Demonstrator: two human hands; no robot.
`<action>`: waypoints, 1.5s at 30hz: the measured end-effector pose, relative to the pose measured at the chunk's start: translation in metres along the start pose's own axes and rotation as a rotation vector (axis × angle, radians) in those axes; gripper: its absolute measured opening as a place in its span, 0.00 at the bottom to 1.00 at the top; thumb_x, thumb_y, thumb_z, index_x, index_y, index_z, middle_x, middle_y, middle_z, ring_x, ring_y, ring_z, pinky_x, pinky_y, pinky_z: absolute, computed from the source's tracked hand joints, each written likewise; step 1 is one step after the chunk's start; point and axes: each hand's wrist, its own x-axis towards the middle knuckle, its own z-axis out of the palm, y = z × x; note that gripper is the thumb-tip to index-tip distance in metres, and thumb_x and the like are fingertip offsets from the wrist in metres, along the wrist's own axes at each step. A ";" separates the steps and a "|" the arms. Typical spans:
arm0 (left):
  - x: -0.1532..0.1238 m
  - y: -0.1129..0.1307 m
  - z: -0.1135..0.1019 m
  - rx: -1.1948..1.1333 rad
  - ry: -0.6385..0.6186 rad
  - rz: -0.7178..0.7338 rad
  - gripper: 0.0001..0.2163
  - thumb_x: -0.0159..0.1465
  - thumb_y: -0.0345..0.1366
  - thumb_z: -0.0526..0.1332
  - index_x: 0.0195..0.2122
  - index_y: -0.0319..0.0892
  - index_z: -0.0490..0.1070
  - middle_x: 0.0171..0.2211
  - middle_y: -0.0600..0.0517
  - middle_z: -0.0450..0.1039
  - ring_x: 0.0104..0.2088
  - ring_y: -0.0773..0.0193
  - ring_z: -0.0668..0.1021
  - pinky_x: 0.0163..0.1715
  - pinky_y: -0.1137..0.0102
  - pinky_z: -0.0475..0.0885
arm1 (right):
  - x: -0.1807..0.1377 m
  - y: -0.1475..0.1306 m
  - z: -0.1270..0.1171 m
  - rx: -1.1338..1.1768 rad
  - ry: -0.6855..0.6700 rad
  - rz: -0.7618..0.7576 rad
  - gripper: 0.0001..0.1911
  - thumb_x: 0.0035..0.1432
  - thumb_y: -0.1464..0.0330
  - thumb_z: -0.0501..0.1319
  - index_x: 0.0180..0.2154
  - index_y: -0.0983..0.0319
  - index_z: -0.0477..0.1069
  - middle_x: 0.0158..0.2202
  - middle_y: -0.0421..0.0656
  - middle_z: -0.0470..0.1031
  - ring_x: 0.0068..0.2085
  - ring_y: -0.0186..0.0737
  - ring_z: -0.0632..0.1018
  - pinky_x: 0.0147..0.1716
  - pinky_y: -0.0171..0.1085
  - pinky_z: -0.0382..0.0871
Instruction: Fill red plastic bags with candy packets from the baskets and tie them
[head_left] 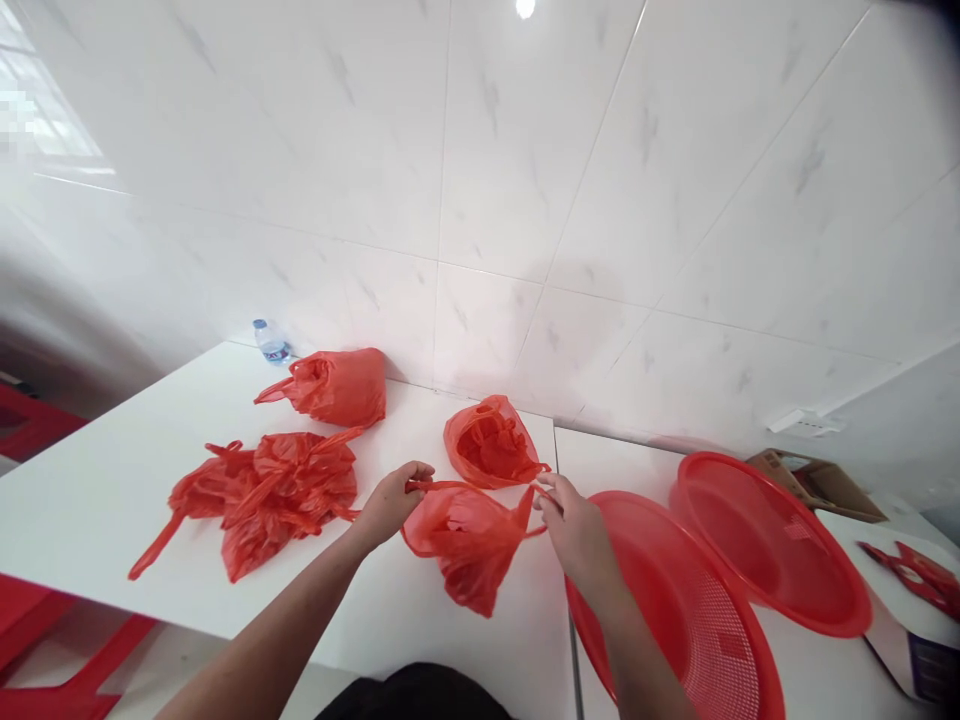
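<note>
My left hand (391, 500) is closed on one handle of a red plastic bag (465, 540) that hangs just over the white table (97, 490). My right hand (571, 525) pinches the bag's other handle, and the two hands hold its mouth stretched apart. Something red sits inside the bag. Right behind it stands a second red bag (491, 445), open at the top, with red contents.
A pile of crumpled red bags (274, 490) lies to the left, a filled red bag (337, 385) behind it, and a water bottle (270, 342) by the wall. Two red mesh baskets (765, 545) lie at the right, with a cardboard box (821, 480) beyond.
</note>
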 end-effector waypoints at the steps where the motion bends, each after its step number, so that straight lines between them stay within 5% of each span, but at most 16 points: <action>1: 0.001 0.001 -0.003 0.030 0.013 0.020 0.17 0.51 0.31 0.54 0.42 0.43 0.72 0.40 0.49 0.77 0.41 0.59 0.78 0.43 0.65 0.71 | 0.003 0.007 -0.001 -0.040 -0.014 0.041 0.17 0.59 0.64 0.51 0.47 0.56 0.70 0.39 0.44 0.79 0.42 0.44 0.78 0.40 0.40 0.70; 7: 0.002 0.015 -0.020 0.113 0.111 0.048 0.17 0.53 0.32 0.54 0.44 0.43 0.71 0.40 0.50 0.76 0.35 0.61 0.77 0.37 0.66 0.72 | 0.005 0.036 0.003 0.050 0.060 0.110 0.20 0.57 0.60 0.52 0.47 0.59 0.70 0.42 0.46 0.78 0.40 0.44 0.79 0.40 0.40 0.69; 11: -0.004 0.017 -0.026 0.168 0.027 0.130 0.20 0.53 0.28 0.53 0.46 0.46 0.72 0.43 0.49 0.75 0.37 0.61 0.76 0.38 0.67 0.72 | 0.007 0.058 0.007 0.057 0.141 0.184 0.16 0.54 0.59 0.55 0.41 0.60 0.72 0.41 0.48 0.78 0.43 0.47 0.77 0.40 0.42 0.69; 18: -0.008 0.012 -0.024 0.488 -0.060 0.135 0.20 0.59 0.27 0.49 0.49 0.45 0.72 0.38 0.46 0.77 0.39 0.56 0.78 0.38 0.66 0.70 | -0.001 0.071 0.006 0.025 0.070 0.200 0.14 0.52 0.57 0.57 0.22 0.58 0.62 0.21 0.37 0.67 0.24 0.37 0.67 0.23 0.36 0.59; 22: -0.008 0.048 -0.023 0.579 0.009 0.170 0.16 0.62 0.30 0.50 0.47 0.46 0.73 0.37 0.48 0.79 0.38 0.55 0.78 0.36 0.66 0.69 | 0.004 0.050 -0.006 0.269 0.180 0.201 0.10 0.53 0.59 0.57 0.26 0.58 0.64 0.36 0.43 0.75 0.35 0.41 0.75 0.31 0.37 0.67; 26: -0.011 0.079 -0.012 0.385 0.087 0.284 0.13 0.62 0.32 0.53 0.44 0.48 0.74 0.38 0.51 0.79 0.39 0.58 0.78 0.39 0.67 0.69 | 0.018 0.045 0.000 0.739 0.125 0.158 0.10 0.55 0.58 0.57 0.33 0.58 0.64 0.49 0.49 0.74 0.48 0.46 0.75 0.43 0.43 0.70; 29: -0.012 0.079 0.005 0.210 0.016 0.301 0.12 0.60 0.31 0.55 0.42 0.47 0.74 0.36 0.53 0.78 0.35 0.62 0.78 0.36 0.69 0.70 | 0.022 0.057 0.023 0.869 0.128 0.172 0.13 0.55 0.55 0.58 0.31 0.57 0.62 0.38 0.44 0.77 0.42 0.44 0.77 0.41 0.43 0.70; 32: -0.013 0.074 0.018 0.109 -0.056 0.246 0.12 0.57 0.30 0.56 0.39 0.46 0.75 0.35 0.53 0.77 0.32 0.63 0.76 0.34 0.69 0.71 | 0.020 0.061 0.046 0.922 0.125 0.238 0.17 0.56 0.52 0.56 0.27 0.57 0.60 0.21 0.34 0.65 0.25 0.35 0.71 0.32 0.39 0.69; 36: -0.015 0.082 0.023 0.044 -0.085 0.237 0.14 0.55 0.28 0.56 0.40 0.45 0.74 0.35 0.52 0.76 0.34 0.63 0.76 0.35 0.69 0.71 | 0.015 0.046 0.060 0.957 0.019 0.244 0.20 0.59 0.49 0.51 0.29 0.58 0.64 0.16 0.30 0.52 0.17 0.29 0.54 0.19 0.33 0.54; 40: -0.013 0.089 0.031 -0.013 -0.159 0.282 0.16 0.53 0.26 0.56 0.41 0.46 0.74 0.37 0.51 0.75 0.37 0.62 0.75 0.38 0.68 0.72 | 0.011 0.027 0.071 0.770 -0.252 0.133 0.21 0.56 0.54 0.57 0.48 0.58 0.66 0.18 0.30 0.57 0.19 0.30 0.59 0.19 0.31 0.51; 43: -0.011 0.080 0.045 -0.127 -0.216 0.237 0.16 0.54 0.26 0.56 0.42 0.45 0.73 0.38 0.50 0.75 0.37 0.63 0.75 0.37 0.68 0.72 | 0.009 0.023 0.083 0.596 -0.425 0.071 0.14 0.55 0.56 0.59 0.37 0.60 0.69 0.19 0.33 0.61 0.20 0.30 0.61 0.20 0.32 0.53; 45: -0.010 0.073 0.053 -0.174 -0.144 0.260 0.15 0.55 0.26 0.57 0.43 0.44 0.72 0.41 0.49 0.73 0.39 0.63 0.75 0.38 0.68 0.73 | 0.013 0.022 0.087 0.516 -0.388 0.065 0.17 0.56 0.55 0.57 0.26 0.61 0.66 0.18 0.34 0.60 0.20 0.29 0.60 0.20 0.33 0.51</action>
